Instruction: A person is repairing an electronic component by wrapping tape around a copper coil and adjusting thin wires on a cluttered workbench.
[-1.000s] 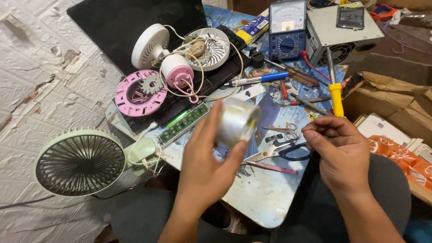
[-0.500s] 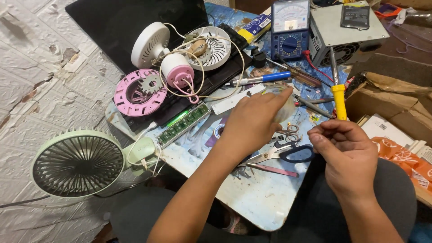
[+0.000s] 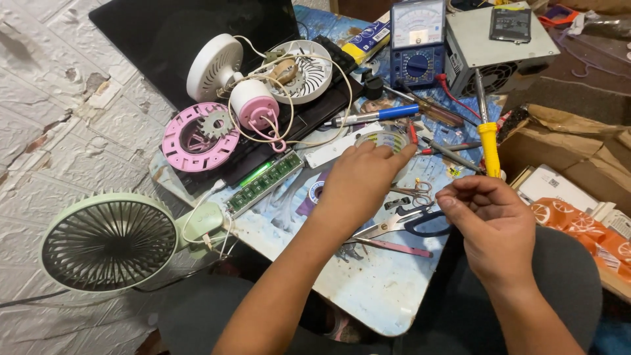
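Cluttered workbench, tools everywhere. Left hand (image 3: 360,187) has its fingers resting on the tape roll (image 3: 384,140) beside the blue pen (image 3: 374,115) — best held flat so it doesn't roll. Right hand (image 3: 491,220) is pinched shut, can't tell on what. Orange-printed packet (image 3: 578,230) far right; blue-and-yellow box (image 3: 369,36) up top.

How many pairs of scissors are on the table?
2: small silver scissors just right of the left hand, and larger dark-handled scissors below them, beside the right hand. The hands may hide more.
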